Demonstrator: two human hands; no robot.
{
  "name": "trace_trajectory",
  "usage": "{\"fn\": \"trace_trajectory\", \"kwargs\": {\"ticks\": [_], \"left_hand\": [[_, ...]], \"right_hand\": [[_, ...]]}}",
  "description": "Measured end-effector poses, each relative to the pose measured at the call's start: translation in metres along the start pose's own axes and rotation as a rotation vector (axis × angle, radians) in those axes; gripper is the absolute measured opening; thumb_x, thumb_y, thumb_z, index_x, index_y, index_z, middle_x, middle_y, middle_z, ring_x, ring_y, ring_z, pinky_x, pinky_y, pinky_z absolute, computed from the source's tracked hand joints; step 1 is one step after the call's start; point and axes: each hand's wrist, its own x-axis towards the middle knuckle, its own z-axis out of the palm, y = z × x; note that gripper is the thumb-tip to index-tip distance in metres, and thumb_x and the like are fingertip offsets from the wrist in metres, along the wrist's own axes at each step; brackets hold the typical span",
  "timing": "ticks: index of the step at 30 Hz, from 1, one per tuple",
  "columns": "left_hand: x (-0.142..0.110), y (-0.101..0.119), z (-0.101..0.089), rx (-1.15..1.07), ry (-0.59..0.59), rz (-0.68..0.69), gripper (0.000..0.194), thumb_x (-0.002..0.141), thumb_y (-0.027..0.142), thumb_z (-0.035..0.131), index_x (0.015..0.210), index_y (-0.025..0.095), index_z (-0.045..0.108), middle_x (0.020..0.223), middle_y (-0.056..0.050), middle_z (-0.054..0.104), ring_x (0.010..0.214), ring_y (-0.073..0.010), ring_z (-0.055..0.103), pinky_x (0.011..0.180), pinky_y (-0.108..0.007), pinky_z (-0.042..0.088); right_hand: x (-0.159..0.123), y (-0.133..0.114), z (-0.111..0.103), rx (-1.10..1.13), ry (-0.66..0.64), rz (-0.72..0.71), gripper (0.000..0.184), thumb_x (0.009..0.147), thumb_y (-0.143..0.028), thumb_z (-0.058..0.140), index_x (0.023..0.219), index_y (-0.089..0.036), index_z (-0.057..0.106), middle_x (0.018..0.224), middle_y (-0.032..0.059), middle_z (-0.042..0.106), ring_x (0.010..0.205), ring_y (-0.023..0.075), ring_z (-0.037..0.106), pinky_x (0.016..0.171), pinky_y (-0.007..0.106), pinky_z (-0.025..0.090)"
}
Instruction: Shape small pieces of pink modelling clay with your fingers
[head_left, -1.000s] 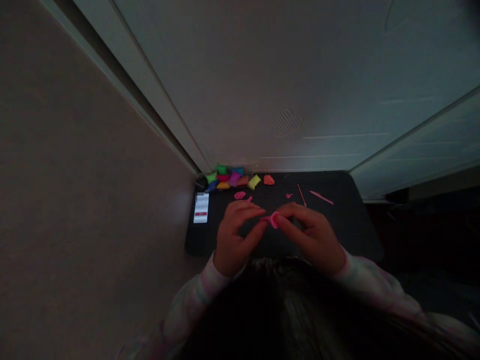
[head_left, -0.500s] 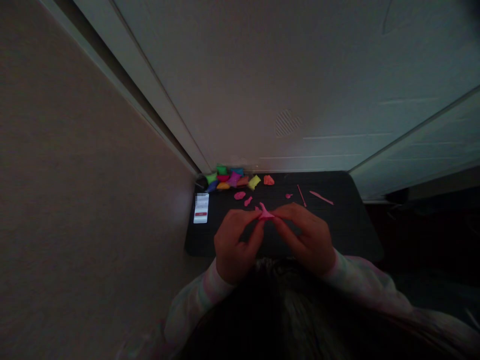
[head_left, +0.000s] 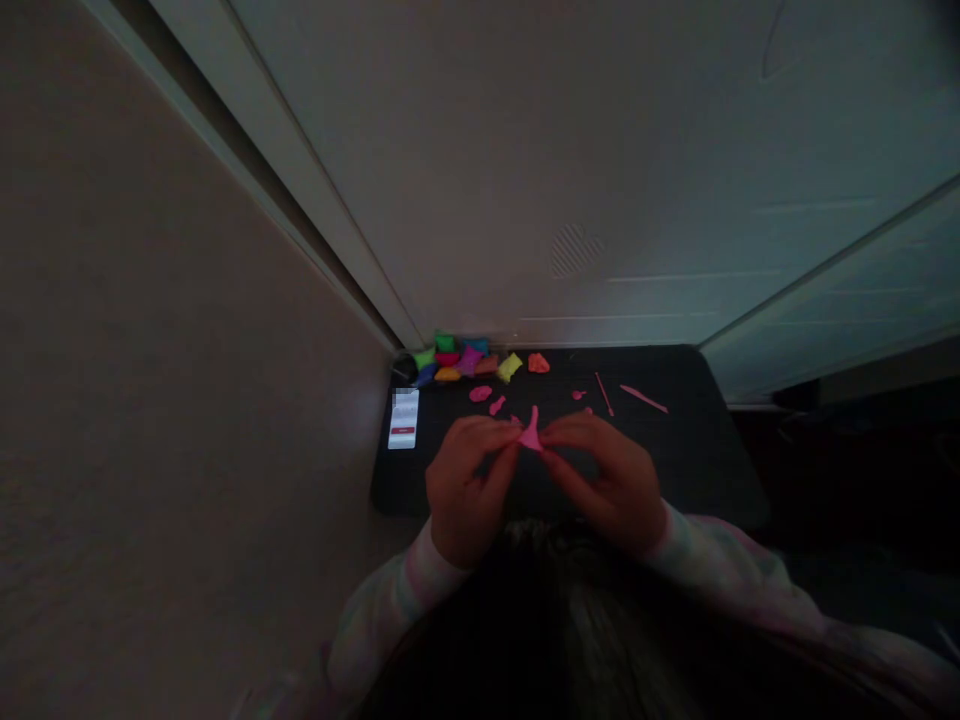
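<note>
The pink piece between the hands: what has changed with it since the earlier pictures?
The pink piece has turned: its thin end pointed left, and now points forward. The left hand, earlier beside that thin end, now pinches the wide part with the right hand, which moved slightly left. The phone, yellow packet and long pink tool stayed put.

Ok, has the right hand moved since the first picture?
Yes: the right hand has shifted slightly left, judged against the rightmost pink tool on the table.

Hair [head_left: 589,620] blocks some table [head_left: 697,450], fingertips [head_left: 514,436] cover 2 edges of the pink piece [head_left: 531,438], phone [head_left: 403,418] text's too tiny tbh.
</note>
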Motion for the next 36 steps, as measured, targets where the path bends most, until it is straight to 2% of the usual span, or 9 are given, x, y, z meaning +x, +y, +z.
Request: {"fn": "trace_trajectory", "kwargs": {"ticks": [7, 10, 13, 15, 17, 21, 28, 31, 36], "left_hand": [[-0.002, -0.004, 0.002, -0.045, 0.007, -0.068, 0.009, 0.073, 0.012, 0.060, 0.079, 0.019, 0.061, 0.077, -0.001, 0.064, 0.076, -0.0134, 0.058, 0.071, -0.026, 0.046], [-0.002, -0.008, 0.002, -0.122, -0.037, -0.164, 0.007, 0.073, 0.013, 0.061, 0.077, 0.019, 0.062, 0.076, -0.001, 0.064, 0.075, -0.0133, 0.058, 0.069, -0.025, 0.045], [-0.001, -0.011, 0.002, -0.240, -0.108, -0.358, 0.005, 0.071, 0.017, 0.062, 0.075, 0.019, 0.064, 0.074, 0.000, 0.064, 0.069, -0.0129, 0.057, 0.064, -0.024, 0.044], [0.000, -0.012, 0.002, -0.329, -0.143, -0.477, 0.005, 0.069, 0.019, 0.064, 0.074, 0.019, 0.065, 0.072, 0.000, 0.064, 0.065, -0.0123, 0.056, 0.061, -0.024, 0.043], [0.001, -0.013, 0.004, -0.420, -0.183, -0.559, 0.005, 0.067, 0.019, 0.064, 0.072, 0.019, 0.065, 0.070, 0.000, 0.064, 0.064, -0.0122, 0.057, 0.060, -0.024, 0.044], [0.003, -0.012, 0.006, -0.525, -0.234, -0.646, 0.006, 0.065, 0.019, 0.065, 0.070, 0.018, 0.066, 0.068, 0.000, 0.065, 0.065, -0.0131, 0.059, 0.061, -0.024, 0.045], [-0.001, -0.024, 0.013, -0.630, -0.097, -0.786, 0.022, 0.071, 0.024, 0.061, 0.092, 0.019, 0.063, 0.075, 0.000, 0.065, 0.064, -0.0092, 0.055, 0.060, -0.022, 0.041], [-0.004, -0.029, 0.013, -0.635, -0.047, -0.801, 0.020, 0.072, 0.026, 0.060, 0.090, 0.018, 0.064, 0.077, -0.001, 0.064, 0.065, -0.0088, 0.054, 0.059, -0.021, 0.040], [-0.005, -0.033, 0.009, -0.596, -0.039, -0.820, 0.018, 0.071, 0.027, 0.060, 0.085, 0.017, 0.065, 0.075, -0.002, 0.064, 0.064, -0.0104, 0.053, 0.060, -0.023, 0.040]], "right_hand": [[-0.004, 0.002, 0.001, 0.064, -0.004, 0.025, 0.012, 0.077, -0.014, 0.055, 0.085, -0.021, 0.060, 0.077, 0.0040, 0.068, 0.075, 0.0171, 0.063, 0.073, 0.032, 0.051], [-0.009, 0.010, 0.003, 0.225, -0.006, 0.210, 0.012, 0.078, -0.020, 0.056, 0.089, -0.021, 0.060, 0.081, 0.0041, 0.066, 0.077, 0.0167, 0.062, 0.071, 0.032, 0.051], [-0.012, 0.019, 0.004, 0.479, 0.019, 0.464, 0.025, 0.080, -0.027, 0.055, 0.104, -0.023, 0.057, 0.088, 0.0039, 0.067, 0.078, 0.0151, 0.063, 0.070, 0.029, 0.052], [-0.010, 0.023, 0.002, 0.617, -0.030, 0.542, 0.029, 0.079, -0.030, 0.058, 0.107, -0.024, 0.057, 0.089, 0.0026, 0.068, 0.077, 0.0139, 0.064, 0.070, 0.028, 0.052], [-0.007, 0.025, -0.002, 0.641, -0.109, 0.553, 0.023, 0.076, -0.029, 0.061, 0.099, -0.025, 0.062, 0.086, 0.0015, 0.069, 0.076, 0.0136, 0.065, 0.070, 0.027, 0.052], [-0.003, 0.024, -0.007, 0.491, -0.180, 0.512, 0.010, 0.075, -0.026, 0.062, 0.083, -0.022, 0.067, 0.082, 0.0015, 0.070, 0.079, 0.0153, 0.064, 0.073, 0.029, 0.051], [-0.008, 0.031, -0.005, 0.298, -0.171, 0.455, 0.013, 0.078, -0.028, 0.058, 0.084, -0.020, 0.066, 0.083, 0.0027, 0.069, 0.078, 0.0162, 0.063, 0.072, 0.030, 0.049], [-0.015, 0.060, -0.006, 0.089, -0.180, 0.554, 0.017, 0.077, -0.031, 0.058, 0.086, -0.020, 0.067, 0.088, 0.0035, 0.069, 0.085, 0.0181, 0.062, 0.077, 0.032, 0.048], [-0.044, 0.139, -0.009, -0.165, -0.222, 0.854, 0.019, 0.081, -0.026, 0.053, 0.090, -0.014, 0.065, 0.089, 0.0066, 0.068, 0.081, 0.0179, 0.062, 0.075, 0.033, 0.049]]}}
